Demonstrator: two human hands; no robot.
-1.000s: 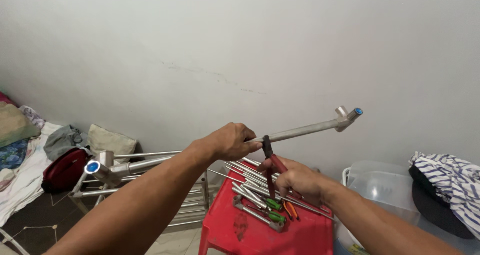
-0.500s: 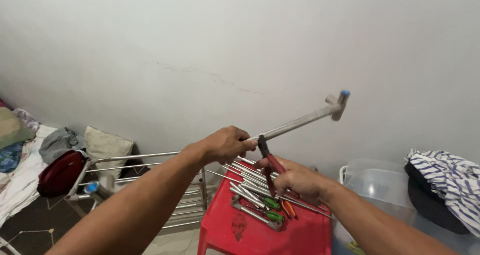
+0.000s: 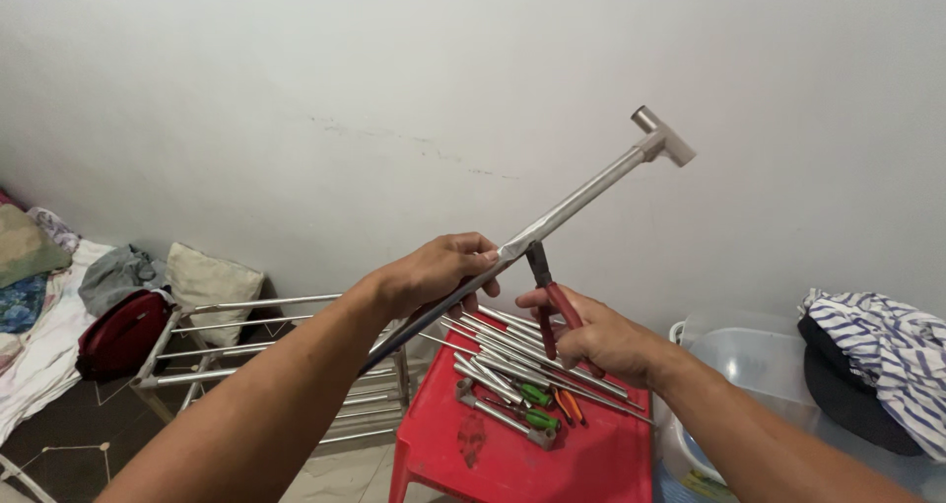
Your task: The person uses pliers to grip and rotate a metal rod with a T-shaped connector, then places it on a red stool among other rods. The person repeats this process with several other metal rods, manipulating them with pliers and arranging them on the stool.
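Gripping a metal tube with pliers

A long grey metal tube [image 3: 576, 200] slants up and to the right, its T-shaped fitting [image 3: 662, 136] high against the white wall. The left hand [image 3: 441, 271] is closed around the tube's lower middle. Just right of it, the right hand [image 3: 603, 337] squeezes red-handled pliers [image 3: 548, 294], whose jaws bite the tube from below. Beneath both hands, a red plastic stool [image 3: 581, 459] carries more tubes and screwdrivers [image 3: 537, 397]
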